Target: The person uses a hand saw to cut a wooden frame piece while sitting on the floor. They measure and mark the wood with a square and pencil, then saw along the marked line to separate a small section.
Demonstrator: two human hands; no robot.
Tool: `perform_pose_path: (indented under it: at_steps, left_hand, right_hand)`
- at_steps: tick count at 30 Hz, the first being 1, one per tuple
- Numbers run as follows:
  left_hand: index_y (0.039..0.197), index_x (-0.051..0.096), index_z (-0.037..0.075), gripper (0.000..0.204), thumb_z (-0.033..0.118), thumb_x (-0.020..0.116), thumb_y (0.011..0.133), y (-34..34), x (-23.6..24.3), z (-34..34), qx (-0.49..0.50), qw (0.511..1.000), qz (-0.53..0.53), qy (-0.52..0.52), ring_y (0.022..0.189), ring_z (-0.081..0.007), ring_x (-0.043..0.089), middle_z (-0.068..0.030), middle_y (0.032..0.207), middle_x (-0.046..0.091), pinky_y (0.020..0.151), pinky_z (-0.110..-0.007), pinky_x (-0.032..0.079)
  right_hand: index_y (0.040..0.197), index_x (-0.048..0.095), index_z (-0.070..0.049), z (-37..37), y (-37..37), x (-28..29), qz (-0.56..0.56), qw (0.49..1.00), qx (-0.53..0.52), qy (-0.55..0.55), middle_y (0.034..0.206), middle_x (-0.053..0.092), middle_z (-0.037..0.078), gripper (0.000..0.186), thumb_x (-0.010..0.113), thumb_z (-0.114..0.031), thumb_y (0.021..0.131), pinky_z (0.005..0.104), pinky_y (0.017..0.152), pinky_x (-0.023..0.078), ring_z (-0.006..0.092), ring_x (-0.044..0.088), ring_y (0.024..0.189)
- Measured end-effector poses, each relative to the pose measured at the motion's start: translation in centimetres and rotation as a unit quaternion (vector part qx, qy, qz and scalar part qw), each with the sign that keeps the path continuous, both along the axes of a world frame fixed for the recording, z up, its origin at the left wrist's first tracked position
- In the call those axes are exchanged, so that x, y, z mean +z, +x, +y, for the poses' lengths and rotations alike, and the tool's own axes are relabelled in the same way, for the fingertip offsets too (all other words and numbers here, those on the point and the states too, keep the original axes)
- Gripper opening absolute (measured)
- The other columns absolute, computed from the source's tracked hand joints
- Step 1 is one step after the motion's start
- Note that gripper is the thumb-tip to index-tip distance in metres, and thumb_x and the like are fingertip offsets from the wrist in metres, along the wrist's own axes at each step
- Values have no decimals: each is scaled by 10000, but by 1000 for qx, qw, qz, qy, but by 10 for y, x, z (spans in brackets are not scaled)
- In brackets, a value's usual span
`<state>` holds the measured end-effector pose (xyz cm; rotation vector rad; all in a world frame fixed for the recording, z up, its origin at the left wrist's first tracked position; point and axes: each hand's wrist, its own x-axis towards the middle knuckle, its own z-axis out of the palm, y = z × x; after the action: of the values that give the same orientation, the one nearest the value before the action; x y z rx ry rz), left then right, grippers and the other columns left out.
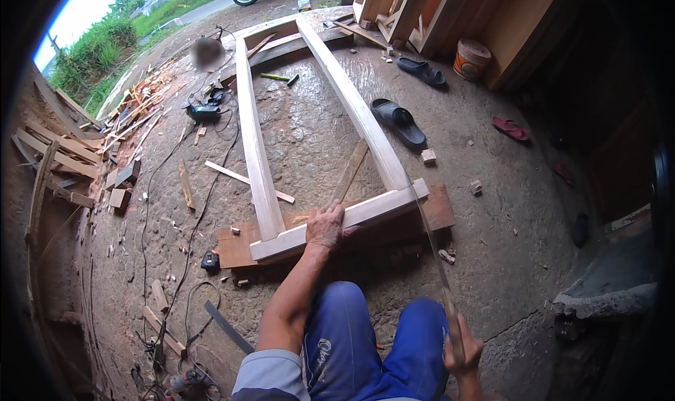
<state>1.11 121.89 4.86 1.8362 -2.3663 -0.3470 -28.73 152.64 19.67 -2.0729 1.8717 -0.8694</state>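
Note:
A pale wooden frame (320, 39) lies lengthwise in front of me, its near rail (376, 205) resting across a reddish-brown board (439, 208). My left hand (325, 227) is closed over that rail, left of its middle. In my right hand (463, 346), at the lower right, is the handle of a handsaw (437, 264). Its blade is seen nearly edge-on and reaches up to the rail's right end, at the corner with the long side piece. How deep the teeth sit in the wood cannot be made out. A narrow wood strip (349, 172) leans beside my left hand.
Inside the frame lie a hammer (281, 78) and a thin lath (247, 181). Black sandals (399, 122) and wood blocks (429, 157) are to the right. A power tool (204, 111), cords, a tape measure (210, 261) and scrap wood are to the left. A bucket (471, 58) stands far right.

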Motion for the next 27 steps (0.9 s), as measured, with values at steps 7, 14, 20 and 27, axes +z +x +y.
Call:
perform_pose_path:
  at_steps: [7,14,20,27]
  left_hand:
    - [1271,563,154,734,641,764,760,-18,2,-4,-18,1000,4,24,1232,-366,604,-30,1551,509,984,-501,520]
    - [1198,583,140,679,632,762,765,-3,-2,0,-1,1000,14,12,1200,-357,621,-37,1522,535,981,-488,518]
    - [1229,579,140,735,663,760,746,-16,9,0,-13,1000,-12,12,1218,-347,611,-22,1535,523,977,-496,517]
    - [1233,572,131,730,674,734,773,-4,4,-7,5,999,-14,51,1210,-368,608,-48,1509,542,969,-495,530]
  right_hand:
    - [1367,582,-21,-215,7,-56,-60,997,-41,-17,937,700,288,536,607,-67,833,480,726,595,469,698,813]
    - [1405,531,65,-49,-14,-36,10,1000,-5,9,1089,713,288,619,636,-30,802,431,657,601,421,734,777]
    - [1332,590,74,-53,-12,-32,59,997,5,-59,1117,709,308,558,604,12,778,407,615,607,412,748,788]
    - [1382,586,4,-192,7,-56,-119,992,-35,26,1007,708,279,560,640,-71,829,450,754,591,457,700,862]
